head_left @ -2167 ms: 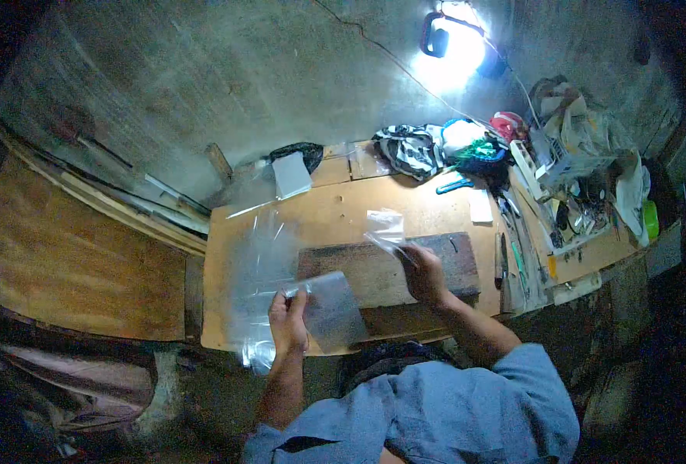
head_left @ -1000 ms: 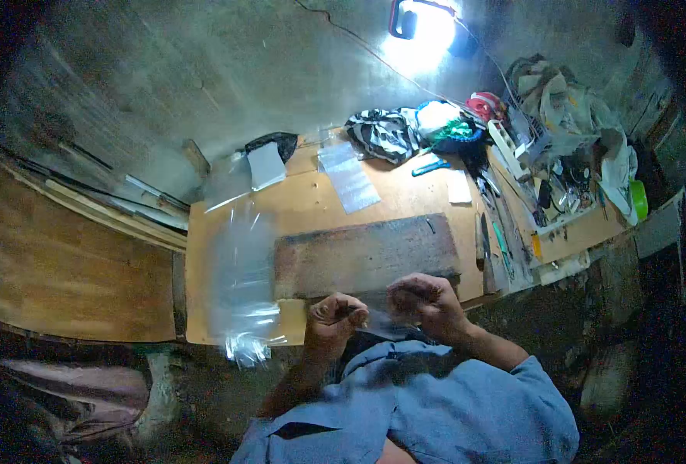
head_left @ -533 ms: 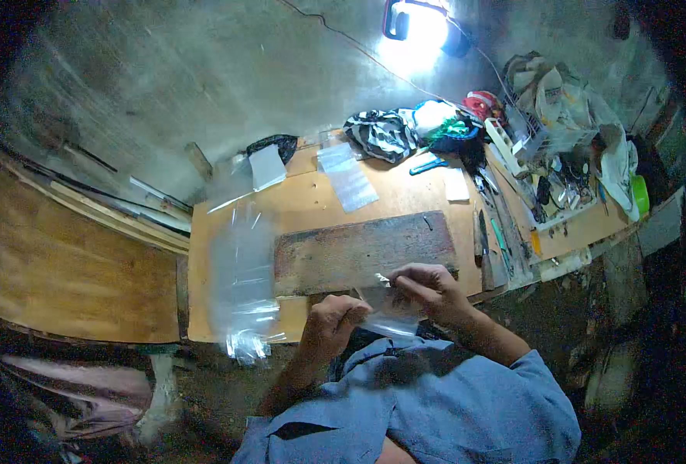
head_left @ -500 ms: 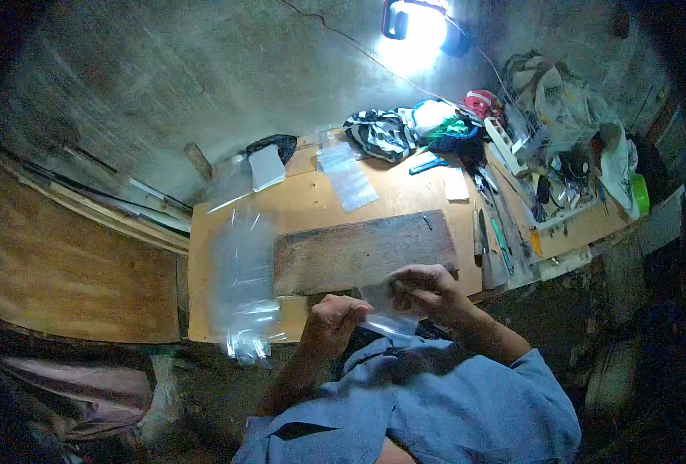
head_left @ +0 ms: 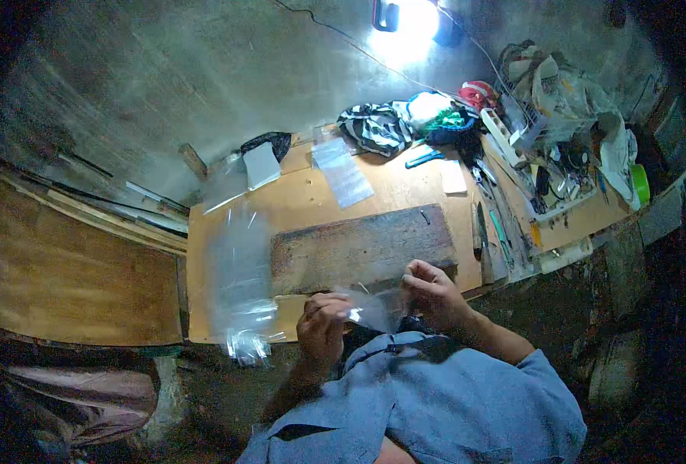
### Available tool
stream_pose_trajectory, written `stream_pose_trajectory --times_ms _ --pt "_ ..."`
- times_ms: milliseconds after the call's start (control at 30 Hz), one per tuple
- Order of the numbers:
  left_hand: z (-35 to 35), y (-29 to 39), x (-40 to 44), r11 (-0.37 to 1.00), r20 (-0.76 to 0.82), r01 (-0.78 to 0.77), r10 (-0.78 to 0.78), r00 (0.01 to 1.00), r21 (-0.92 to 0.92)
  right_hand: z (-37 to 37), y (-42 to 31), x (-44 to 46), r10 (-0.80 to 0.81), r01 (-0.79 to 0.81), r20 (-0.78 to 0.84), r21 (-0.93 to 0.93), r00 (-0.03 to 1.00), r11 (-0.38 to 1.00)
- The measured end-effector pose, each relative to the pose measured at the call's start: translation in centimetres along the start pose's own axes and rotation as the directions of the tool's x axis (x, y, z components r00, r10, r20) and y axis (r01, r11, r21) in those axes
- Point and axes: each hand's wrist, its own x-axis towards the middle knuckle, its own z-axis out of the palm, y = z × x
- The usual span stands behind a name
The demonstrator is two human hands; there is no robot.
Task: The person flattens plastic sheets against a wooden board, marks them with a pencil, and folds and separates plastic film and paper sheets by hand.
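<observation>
Stretched between my hands is a clear plastic bag or sheet, see-through and shiny, close to my body at the table's front edge. My left hand pinches its left end with fingers curled. At the other end, my right hand grips it between thumb and fingertips. Just beyond them lies a worn wooden board with a bent nail at its far right corner. To the left, a stack of clear plastic bags hangs slightly over the front edge.
A clear plastic piece and a white sheet lie towards the back. On the right are a blue-handled tool, a knife, a power strip and a cluttered tray. A bright lamp shines against the wall.
The plastic between my hands has opened out and changed its angle. My left hand has turned and shifted slightly left; the right hand has its fingers closer together. The view has tilted a little.
</observation>
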Motion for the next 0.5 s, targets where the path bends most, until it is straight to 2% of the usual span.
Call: stream_pose_trajectory --times_ms 33,67,100,133,167,233,267,300,367,400,433,500 --pt "0.1 -0.5 -0.7 1.000 0.001 0.000 0.000 1.000 0.000 0.7 -0.5 -0.1 0.055 -0.056 0.015 0.015 0.998 0.998" --pt "0.3 -0.4 -0.8 0.985 0.158 0.165 -0.155 0.975 -0.055 1.1 -0.9 -0.2 0.109 -0.110 0.031 0.028 0.994 0.994" --pt "0.4 -0.6 -0.5 0.998 0.238 0.020 -0.005 0.971 -0.059 1.0 -1.0 -0.3 0.108 -0.109 0.031 0.028 0.994 0.994" --pt "0.4 -0.6 0.1 0.988 0.310 -0.124 0.145 0.940 -0.087 0.9 -1.0 -0.2 0.109 -0.095 0.112 -0.116 0.988 0.989" --pt "0.4 0.1 0.2 0.988 0.310 -0.125 0.146 0.940 -0.087 0.9 -1.0 -0.2 0.120 -0.068 0.192 -0.257 0.974 0.964" --pt "0.6 1.0 -0.1 0.993 0.264 -0.008 0.040 0.964 -0.121 0.2 -0.6 0.0 0.094 -0.023 0.213 -0.311 0.973 0.950" --pt "0.5 0.9 -0.7 0.995 0.217 -0.066 0.049 0.975 0.073 0.0 -0.7 -0.2 0.091 -0.039 0.162 -0.299 0.983 0.954" --pt "0.1 0.9 -1.0 0.995 0.216 -0.065 0.047 0.975 0.074 -0.2 -0.9 -0.4 0.089 -0.054 0.112 -0.286 0.990 0.957" --pt "-1.0 1.4 -1.1 0.943 0.011 0.114 -0.123 0.992 0.313 -2.0 -0.9 -0.4 0.127 -0.094 0.090 -0.303 0.988 0.948" --pt "-0.3 0.7 -1.3 0.965 -0.181 0.229 -0.204 0.962 0.127 -2.9 -0.8 -0.3 0.161 -0.132 0.068 -0.319 0.985 0.939" --pt "-0.6 0.8 -1.5 0.964 -0.184 0.231 -0.206 0.961 0.129 -3.4 -0.6 -0.1 0.165 -0.134 0.070 -0.319 0.984 0.938" --pt "-1.6 2.3 0.0 0.984 -0.011 0.106 -0.106 0.994 0.143 -3.3 -0.7 -0.1 0.174 0.037 0.308 -0.574 0.936 0.818"
